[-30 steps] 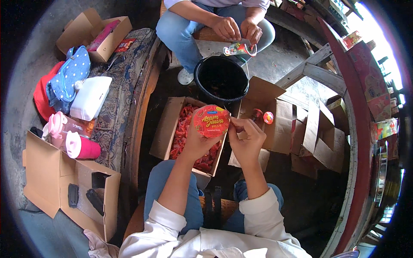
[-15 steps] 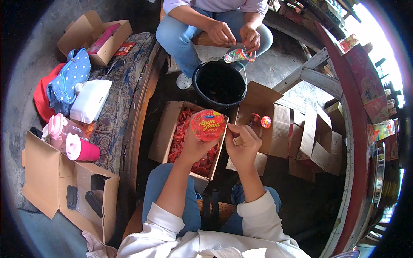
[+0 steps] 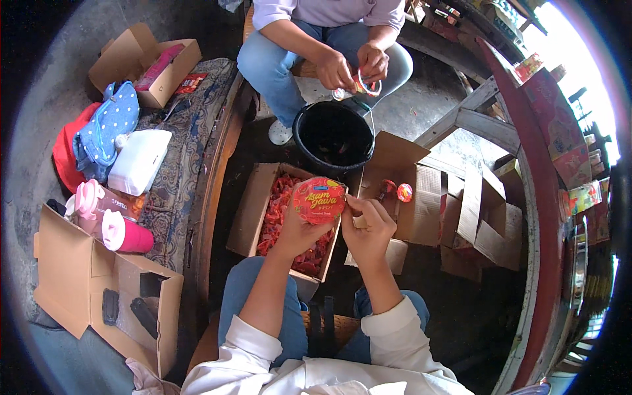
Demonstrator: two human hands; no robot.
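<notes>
My left hand [image 3: 301, 227] is wrapped round a drink cup with a printed red lid [image 3: 318, 201], holding it up with the lid facing me. At the lid's right edge, the fingertips of my right hand [image 3: 368, 222] are pinched together on the rim. Below the cup stands an open cardboard box [image 3: 247, 209] filled with red plastic scraps [image 3: 309, 258]. Across from me a seated person's hands [image 3: 353, 69] hold a cup ring with wrapping on it [image 3: 370, 87] above a black bucket [image 3: 334, 135].
Right of the bucket, an open carton [image 3: 421, 204] holds red-topped cups [image 3: 404, 192]. More opened cartons [image 3: 484, 214] lie beside it. A patterned bench [image 3: 172, 227] at left carries bags, a pink tumbler [image 3: 128, 234] and a white container [image 3: 139, 161]. A red-edged wooden frame [image 3: 536, 263] bounds the right side.
My cup has dipped slightly, with both hands still on it. The other person's hands have shifted left, and the cup there has turned so its open ring shows.
</notes>
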